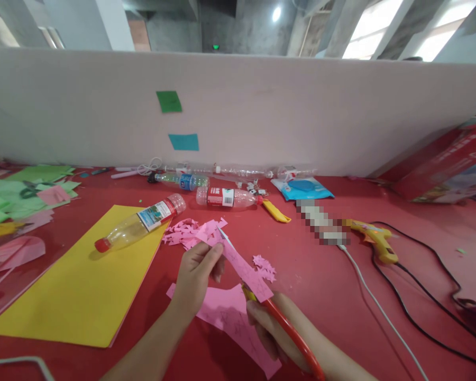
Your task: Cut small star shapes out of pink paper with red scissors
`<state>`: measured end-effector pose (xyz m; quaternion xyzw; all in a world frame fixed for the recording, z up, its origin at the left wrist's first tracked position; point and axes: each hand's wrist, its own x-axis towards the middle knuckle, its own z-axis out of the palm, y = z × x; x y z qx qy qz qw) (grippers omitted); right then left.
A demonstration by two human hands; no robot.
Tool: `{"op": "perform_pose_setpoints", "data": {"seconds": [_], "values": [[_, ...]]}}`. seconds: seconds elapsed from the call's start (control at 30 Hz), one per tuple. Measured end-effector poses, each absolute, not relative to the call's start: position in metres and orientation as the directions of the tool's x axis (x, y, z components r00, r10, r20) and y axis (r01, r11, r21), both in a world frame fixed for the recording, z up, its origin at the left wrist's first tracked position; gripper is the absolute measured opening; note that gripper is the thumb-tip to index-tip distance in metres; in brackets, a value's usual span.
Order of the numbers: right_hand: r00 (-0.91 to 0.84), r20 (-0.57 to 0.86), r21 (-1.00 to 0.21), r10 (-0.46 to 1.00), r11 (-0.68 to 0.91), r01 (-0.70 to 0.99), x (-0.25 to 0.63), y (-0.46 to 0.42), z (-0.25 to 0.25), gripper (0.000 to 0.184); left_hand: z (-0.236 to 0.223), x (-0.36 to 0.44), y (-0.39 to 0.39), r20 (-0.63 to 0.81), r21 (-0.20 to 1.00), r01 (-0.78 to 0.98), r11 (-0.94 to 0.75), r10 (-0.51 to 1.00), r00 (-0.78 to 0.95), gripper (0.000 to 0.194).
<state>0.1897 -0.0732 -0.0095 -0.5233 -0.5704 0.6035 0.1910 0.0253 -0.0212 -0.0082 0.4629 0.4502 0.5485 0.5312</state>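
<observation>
My left hand [200, 267] pinches a narrow strip of pink paper [244, 267] between thumb and fingers. Red-handled scissors [287, 330] are in my right hand [275, 323], its fingers wrapped round the handles. The scissors' blades run up behind the strip, and a bit of the metal tip shows beside my left thumb. Beneath my hands lies a larger pink sheet [230, 309] with faint drawn lines. A heap of pink paper scraps [182, 233] sits just beyond my left hand. Small pink cut-out stars [265, 268] are piled to the right of the strip.
On the left, a plastic bottle [143, 225] rests on yellow sheets [83, 286] near green paper [0, 196]. Further back lie another bottle [238, 198], a yellow utility knife [276, 210] and a blue packet [303, 188]. At right are a yellow glue gun [375, 241], cables and a red box [452, 164].
</observation>
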Motion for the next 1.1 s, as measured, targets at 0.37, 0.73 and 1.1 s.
{"op": "perform_pose_setpoints", "data": {"seconds": [0.37, 0.73, 1.1], "values": [[-0.402, -0.363, -0.908, 0.841, -0.222, 0.355, 0.194, -0.072, 0.004, 0.029, -0.013, 0.02, -0.018, 0.027, 0.967, -0.253, -0.022, 1.0, 0.014, 0.032], [-0.335, -0.37, -0.907, 0.866, -0.259, 0.331, 0.197, -0.065, 0.003, 0.033, -0.004, 0.011, -0.009, -0.035, 0.953, -0.297, 0.058, 0.996, 0.081, 0.017], [-0.267, -0.419, -0.906, 0.868, -0.38, 0.186, 0.2, -0.059, -0.02, 0.054, 0.002, 0.008, -0.015, 0.042, 0.729, -0.643, 0.236, 0.922, 0.385, 0.037]]}}
